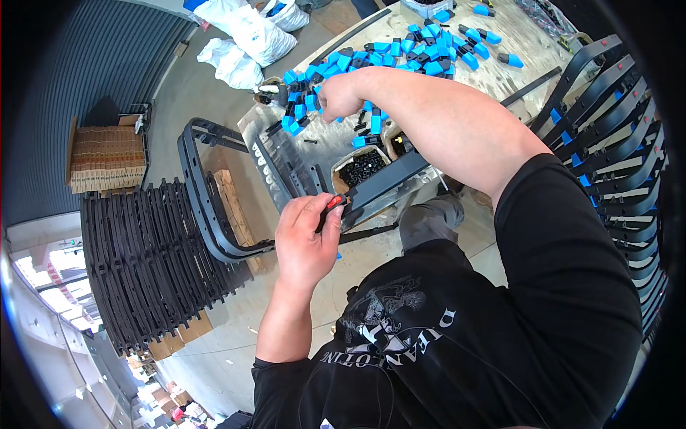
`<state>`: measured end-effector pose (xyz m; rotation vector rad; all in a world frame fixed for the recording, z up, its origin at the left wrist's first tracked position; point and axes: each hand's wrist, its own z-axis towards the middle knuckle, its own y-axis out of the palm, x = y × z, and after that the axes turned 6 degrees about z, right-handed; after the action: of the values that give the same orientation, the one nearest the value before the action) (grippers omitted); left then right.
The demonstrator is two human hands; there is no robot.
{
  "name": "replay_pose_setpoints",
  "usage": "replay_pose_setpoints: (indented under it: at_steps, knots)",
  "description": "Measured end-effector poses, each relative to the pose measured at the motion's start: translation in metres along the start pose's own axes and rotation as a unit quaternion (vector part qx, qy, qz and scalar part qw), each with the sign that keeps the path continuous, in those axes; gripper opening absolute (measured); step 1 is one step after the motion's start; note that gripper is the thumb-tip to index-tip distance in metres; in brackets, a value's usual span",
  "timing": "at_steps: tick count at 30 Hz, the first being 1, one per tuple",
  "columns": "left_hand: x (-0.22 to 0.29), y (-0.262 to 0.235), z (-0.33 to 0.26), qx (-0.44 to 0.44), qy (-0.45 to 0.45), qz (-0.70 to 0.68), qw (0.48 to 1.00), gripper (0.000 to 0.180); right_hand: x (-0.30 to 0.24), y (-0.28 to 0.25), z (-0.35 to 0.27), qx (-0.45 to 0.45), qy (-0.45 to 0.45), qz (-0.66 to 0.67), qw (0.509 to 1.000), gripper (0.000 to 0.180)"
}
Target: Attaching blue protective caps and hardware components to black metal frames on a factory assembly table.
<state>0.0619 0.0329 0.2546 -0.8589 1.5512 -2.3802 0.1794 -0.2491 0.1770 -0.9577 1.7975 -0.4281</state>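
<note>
My left hand (307, 232) is closed in a pinch on a small black-and-red part (335, 202). It holds this at the near-left end of a dark rectangular metal tube (389, 179), which lies across the bench edge. My right arm stretches over the bench. The right hand (343, 94) is curled down at the left side of a heap of blue-and-black plastic pieces (433, 51); its fingertips and whatever is in them are hidden. Between the hands stands an open box of small black parts (361, 166), with loose black bolts and strips near it.
Curved black frames (614, 150) stand in a row on the right. Another bent frame (204, 189) is left of the bench (529, 89). Farther left are stacked black bars (153, 264) and a cardboard stack (107, 159). White sacks (246, 39) sit on the floor behind.
</note>
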Motion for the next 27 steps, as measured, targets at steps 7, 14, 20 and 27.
replay_pose_setpoints:
  at_steps: [7,14,20,27]
  knots:
    - [-0.003,0.008,-0.001,0.033,0.035,0.000,0.999,0.020,-0.001,-0.001,-0.003,-0.001,0.009,0.008,1.000,0.043]
    - [-0.001,0.014,-0.005,0.043,0.007,-0.029,0.999,0.022,-0.004,-0.003,-0.007,-0.003,0.019,0.022,1.000,0.044]
    - [-0.002,0.010,0.000,0.037,0.061,0.040,0.997,0.021,-0.005,-0.005,-0.013,0.004,0.015,0.029,0.999,0.043]
    - [-0.006,0.013,-0.006,0.011,0.080,0.091,0.993,0.029,-0.005,-0.006,-0.013,0.002,0.017,0.023,1.000,0.043]
